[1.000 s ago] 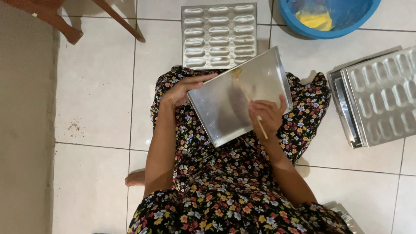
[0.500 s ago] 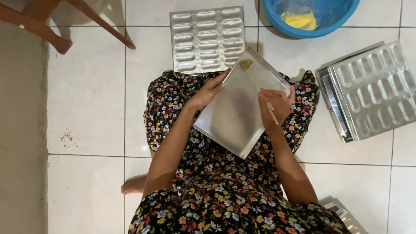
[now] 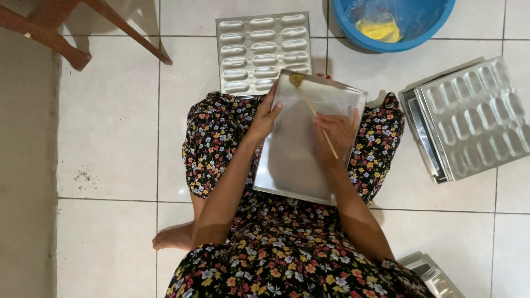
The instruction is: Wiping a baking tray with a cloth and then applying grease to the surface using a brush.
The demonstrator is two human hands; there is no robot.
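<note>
I sit on a tiled floor in a flowered dress with a flat metal baking tray (image 3: 298, 165) resting on my lap. My left hand (image 3: 266, 116) grips the tray's left edge. My right hand (image 3: 335, 135) lies over the tray and holds a thin wooden-handled brush (image 3: 314, 113). The brush's yellowish tip touches the tray's far left corner.
A metal mould tray with oblong cavities (image 3: 259, 52) lies on the floor ahead. A stack of similar mould trays (image 3: 469, 121) sits to the right. A blue basin (image 3: 395, 22) holding a yellow mass is at the top. Wooden chair legs (image 3: 83, 33) stand top left. More metal trays (image 3: 430, 276) lie bottom right.
The tray has been turned on my lap from a diagonal tilt to nearly upright. My left hand has shifted along its left edge, and the brush tip has reached the far corner.
</note>
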